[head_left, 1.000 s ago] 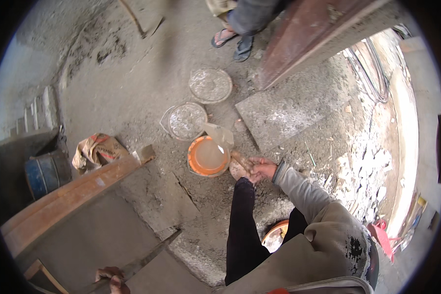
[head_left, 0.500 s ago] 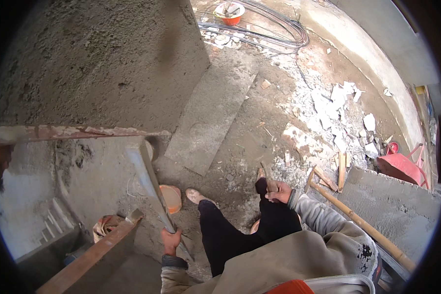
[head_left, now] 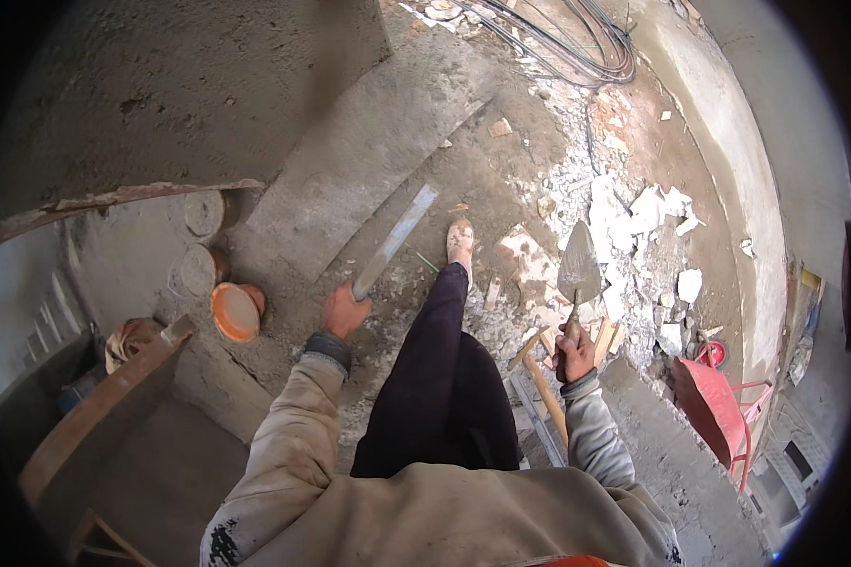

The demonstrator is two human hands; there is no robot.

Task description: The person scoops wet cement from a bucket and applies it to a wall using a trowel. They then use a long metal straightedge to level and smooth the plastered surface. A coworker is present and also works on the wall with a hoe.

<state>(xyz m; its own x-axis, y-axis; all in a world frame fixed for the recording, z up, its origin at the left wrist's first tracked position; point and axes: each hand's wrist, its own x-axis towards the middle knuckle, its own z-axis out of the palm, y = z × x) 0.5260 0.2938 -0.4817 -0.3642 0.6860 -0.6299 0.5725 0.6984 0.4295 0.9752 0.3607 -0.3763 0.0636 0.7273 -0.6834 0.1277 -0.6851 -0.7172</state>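
My left hand is closed around one end of a long, flat metal straightedge. The bar slants up and away to the right, over the dusty ground beside my outstretched foot. In my right hand is a pointed masonry trowel, gripped by its handle with the mortar-grey blade aimed forward. Below that hand lies a wooden-handled tool, leaning near a low cement wall. An orange bucket stands to the left of my left hand.
A plastered block fills the upper left. White rubble lies scattered at right, near coiled cables. A red wheelbarrow stands beyond the low cement wall. At lower left a wooden plank slants across.
I have stepped forward and turned. The straightedge has swung from beside my left leg to point ahead. My right hand has moved out from my leg, and the trowel now shows fully.
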